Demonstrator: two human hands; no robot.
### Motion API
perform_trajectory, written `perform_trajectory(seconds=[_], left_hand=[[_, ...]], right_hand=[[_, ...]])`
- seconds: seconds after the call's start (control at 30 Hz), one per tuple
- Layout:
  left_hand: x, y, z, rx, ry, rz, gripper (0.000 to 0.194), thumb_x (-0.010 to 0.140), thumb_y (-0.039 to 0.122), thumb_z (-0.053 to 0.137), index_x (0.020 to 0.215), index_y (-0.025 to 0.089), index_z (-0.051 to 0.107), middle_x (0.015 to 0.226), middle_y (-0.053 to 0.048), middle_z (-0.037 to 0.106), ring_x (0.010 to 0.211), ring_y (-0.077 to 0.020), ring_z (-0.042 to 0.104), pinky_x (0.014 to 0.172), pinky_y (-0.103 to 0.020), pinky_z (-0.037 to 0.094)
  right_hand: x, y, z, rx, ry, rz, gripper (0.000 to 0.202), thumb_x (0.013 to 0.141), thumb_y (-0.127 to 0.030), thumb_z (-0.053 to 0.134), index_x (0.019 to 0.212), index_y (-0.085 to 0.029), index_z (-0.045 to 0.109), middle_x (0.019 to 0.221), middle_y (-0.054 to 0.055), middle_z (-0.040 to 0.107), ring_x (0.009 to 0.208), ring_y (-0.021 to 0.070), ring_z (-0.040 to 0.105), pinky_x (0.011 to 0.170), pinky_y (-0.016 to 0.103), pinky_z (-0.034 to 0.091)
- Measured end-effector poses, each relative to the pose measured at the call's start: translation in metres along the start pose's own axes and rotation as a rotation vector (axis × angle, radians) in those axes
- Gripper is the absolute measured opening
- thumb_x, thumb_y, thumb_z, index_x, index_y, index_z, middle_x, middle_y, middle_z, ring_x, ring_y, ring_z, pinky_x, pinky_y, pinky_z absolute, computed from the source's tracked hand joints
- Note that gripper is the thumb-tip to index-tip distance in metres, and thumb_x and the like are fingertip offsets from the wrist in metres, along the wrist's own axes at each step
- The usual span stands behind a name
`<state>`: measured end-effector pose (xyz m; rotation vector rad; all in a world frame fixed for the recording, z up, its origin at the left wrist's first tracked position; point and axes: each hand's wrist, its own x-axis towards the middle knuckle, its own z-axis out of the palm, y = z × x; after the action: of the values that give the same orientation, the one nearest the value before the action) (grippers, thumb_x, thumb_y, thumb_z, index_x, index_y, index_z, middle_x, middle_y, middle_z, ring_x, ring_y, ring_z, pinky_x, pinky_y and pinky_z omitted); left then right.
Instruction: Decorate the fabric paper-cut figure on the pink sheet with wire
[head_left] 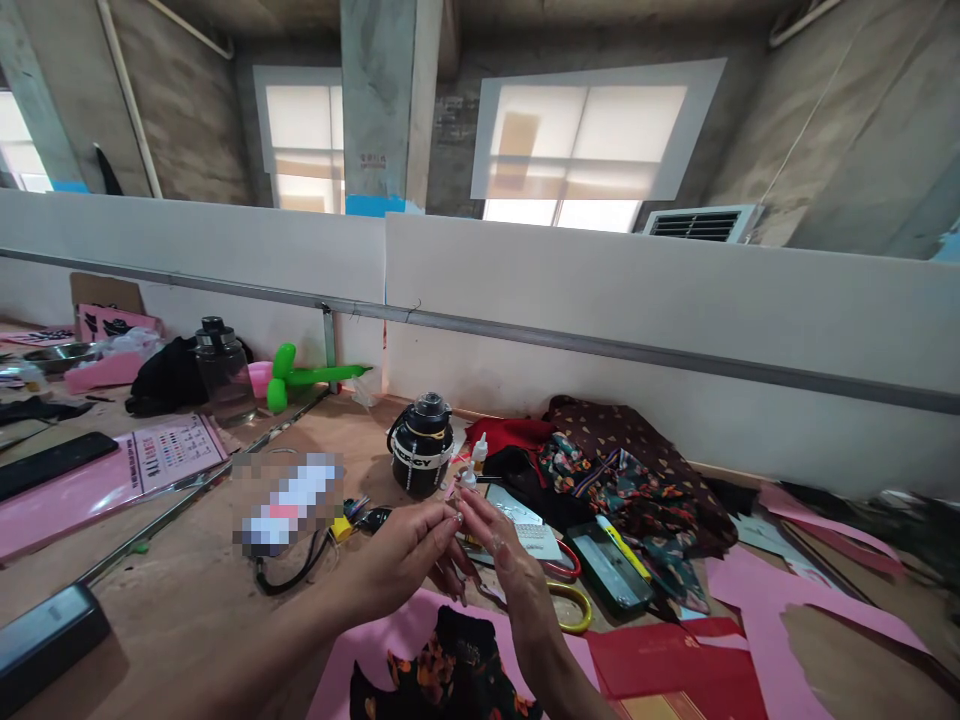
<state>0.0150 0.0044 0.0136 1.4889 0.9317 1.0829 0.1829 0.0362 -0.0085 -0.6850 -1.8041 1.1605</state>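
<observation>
My left hand [416, 548] and my right hand [504, 545] meet in the air above the table. The left thumb and forefinger come together in a pinch, its other fingers hanging loosely below; whatever lies between the tips is too small to make out. Stretched out nearly flat, my right hand's fingers reach the left fingertips. Beneath them lies pink paper [405, 625] with a black floral cloth piece [442, 665] on it. Close by are yellow-handled scissors [576, 608], a red handle loop [571, 562] and a small white glue bottle [478, 455].
A black jug [422, 450] stands behind my hands. To the right are an open dark case [611, 570], heaped floral fabric [637, 500], a red envelope [667, 660] and pink paper offcuts [757, 590]. Leftward sit a clear bottle [225, 375] and a dark box [49, 640].
</observation>
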Motion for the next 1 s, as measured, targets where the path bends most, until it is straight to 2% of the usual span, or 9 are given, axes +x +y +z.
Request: perform_trajectory(seconds=[0.17, 0.27, 0.4, 0.5, 0.63, 0.77, 0.9, 1.0], left_hand=[[0.002, 0.000, 0.000, -0.038, -0.007, -0.031, 0.040, 0.090, 0.052, 0.041, 0.094, 0.014, 0.055, 0.074, -0.005, 0.069, 0.058, -0.0141, 0.065, 0.058, -0.026, 0.053], [0.003, 0.001, 0.000, -0.042, -0.009, -0.041, 0.042, 0.090, 0.053, 0.041, 0.095, 0.014, 0.056, 0.075, -0.006, 0.070, 0.058, -0.0138, 0.065, 0.058, -0.026, 0.053], [0.003, 0.001, 0.000, -0.040, -0.013, -0.045, 0.044, 0.089, 0.055, 0.041, 0.094, 0.014, 0.056, 0.076, -0.006, 0.070, 0.058, -0.0137, 0.065, 0.058, -0.026, 0.053], [0.003, 0.000, 0.000, -0.047, -0.015, -0.040, 0.042, 0.089, 0.054, 0.041, 0.093, 0.015, 0.055, 0.076, -0.006, 0.069, 0.059, -0.0137, 0.065, 0.058, -0.026, 0.053], [0.003, -0.003, 0.000, -0.061, -0.013, -0.052, 0.036, 0.089, 0.050, 0.045, 0.091, 0.014, 0.053, 0.074, -0.005, 0.069, 0.058, -0.0125, 0.065, 0.058, -0.024, 0.053], [0.003, -0.003, 0.000, -0.071, -0.011, -0.055, 0.034, 0.090, 0.047, 0.045, 0.092, 0.014, 0.054, 0.073, -0.004, 0.068, 0.058, -0.0118, 0.065, 0.058, -0.024, 0.053], [0.003, -0.003, 0.000, -0.066, -0.021, -0.046, 0.034, 0.090, 0.047, 0.044, 0.091, 0.014, 0.054, 0.072, -0.004, 0.067, 0.058, -0.0120, 0.065, 0.058, -0.024, 0.052], [0.004, -0.005, 0.000, -0.051, -0.025, -0.039, 0.035, 0.090, 0.047, 0.044, 0.091, 0.014, 0.055, 0.071, -0.003, 0.065, 0.059, -0.0131, 0.065, 0.059, -0.025, 0.053]], right_hand=[[0.005, 0.012, 0.003, 0.184, 0.035, 0.116, 0.050, 0.087, -0.063, 0.037, 0.118, -0.033, 0.063, 0.140, 0.000, 0.048, 0.136, 0.0254, 0.031, 0.114, 0.048, 0.013], [0.007, 0.018, 0.005, 0.346, 0.031, 0.172, 0.058, 0.084, -0.068, 0.033, 0.114, -0.030, 0.067, 0.138, 0.001, 0.051, 0.134, 0.0276, 0.035, 0.113, 0.050, 0.018], [0.003, 0.010, 0.008, 0.393, 0.031, 0.161, 0.055, 0.088, -0.063, 0.031, 0.120, -0.030, 0.063, 0.137, 0.001, 0.052, 0.134, 0.0259, 0.036, 0.113, 0.048, 0.020], [0.002, 0.006, 0.008, 0.345, 0.059, 0.169, 0.053, 0.089, -0.061, 0.031, 0.119, -0.032, 0.063, 0.138, 0.000, 0.051, 0.134, 0.0259, 0.035, 0.112, 0.050, 0.021], [0.006, 0.010, 0.007, 0.246, 0.082, 0.197, 0.054, 0.084, -0.066, 0.039, 0.112, -0.031, 0.068, 0.136, 0.002, 0.052, 0.134, 0.0287, 0.035, 0.112, 0.052, 0.017], [0.005, 0.010, 0.005, 0.164, 0.077, 0.148, 0.053, 0.086, -0.065, 0.036, 0.119, -0.033, 0.063, 0.139, 0.001, 0.049, 0.135, 0.0273, 0.032, 0.113, 0.049, 0.014], [0.002, 0.009, 0.005, 0.119, 0.062, 0.111, 0.052, 0.088, -0.062, 0.034, 0.119, -0.032, 0.063, 0.138, 0.001, 0.050, 0.134, 0.0264, 0.035, 0.113, 0.047, 0.018], [0.000, 0.009, 0.004, -0.003, 0.065, 0.073, 0.048, 0.094, -0.053, 0.028, 0.122, -0.032, 0.060, 0.139, 0.001, 0.049, 0.132, 0.0244, 0.037, 0.111, 0.046, 0.025]])
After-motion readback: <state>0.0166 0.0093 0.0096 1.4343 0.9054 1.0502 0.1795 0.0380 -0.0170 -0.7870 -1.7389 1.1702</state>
